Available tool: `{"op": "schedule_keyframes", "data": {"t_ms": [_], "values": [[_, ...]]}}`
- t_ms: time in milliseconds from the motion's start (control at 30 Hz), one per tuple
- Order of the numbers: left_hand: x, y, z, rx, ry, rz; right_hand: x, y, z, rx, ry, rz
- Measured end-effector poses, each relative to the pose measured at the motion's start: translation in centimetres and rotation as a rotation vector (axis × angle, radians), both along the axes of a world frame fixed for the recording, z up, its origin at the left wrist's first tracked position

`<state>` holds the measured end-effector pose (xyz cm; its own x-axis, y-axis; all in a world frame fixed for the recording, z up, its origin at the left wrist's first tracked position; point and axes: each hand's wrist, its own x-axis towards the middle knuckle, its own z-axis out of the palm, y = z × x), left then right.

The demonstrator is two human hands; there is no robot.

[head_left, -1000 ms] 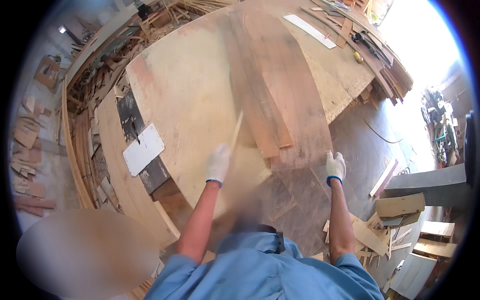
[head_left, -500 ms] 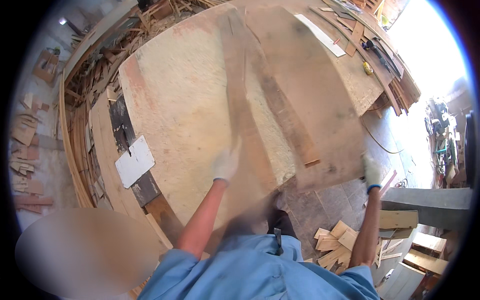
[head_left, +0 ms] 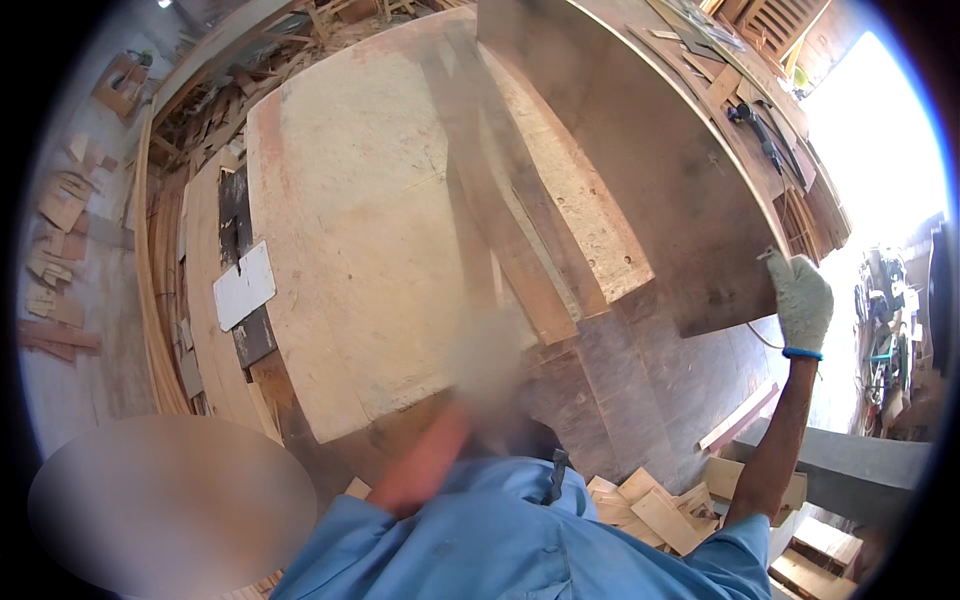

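My gloved right hand (head_left: 804,305) grips the near right corner of a large brown plywood sheet (head_left: 640,150). That sheet is tilted up, its right edge raised. Under and left of it lies a broad pale board (head_left: 350,230), with two long wooden strips (head_left: 515,270) running lengthwise across it. Close to the board's front edge, my left hand (head_left: 488,360) is smeared by motion, so its fingers cannot be made out. A small white rectangular panel (head_left: 244,288) rests left of the pale board.
Offcuts (head_left: 660,505) lie on the floor by my right side. A black power tool (head_left: 755,135) sits on stacked boards at the far right. Scrap wood (head_left: 215,125) is heaped at the left. A grey beam-like surface (head_left: 850,465) stands at the right.
The plywood sheet has swung up and to the right with my right hand, uncovering more of the strips and the board below. My left hand has drawn back toward my body.
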<state>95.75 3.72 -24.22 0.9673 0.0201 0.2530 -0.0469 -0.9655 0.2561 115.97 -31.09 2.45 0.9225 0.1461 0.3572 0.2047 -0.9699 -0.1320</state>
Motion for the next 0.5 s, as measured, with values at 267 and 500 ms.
{"op": "schedule_keyframes", "data": {"t_ms": [267,500], "values": [[-0.9,-4.6,-3.8,-0.332,0.235,0.038,-6.8,-5.6,-13.4,0.004,0.165,0.335],[-1.5,-2.9,-1.3,-1.847,0.370,0.516,-24.3,-4.7,-21.9,0.826,0.911,-0.355]]}}
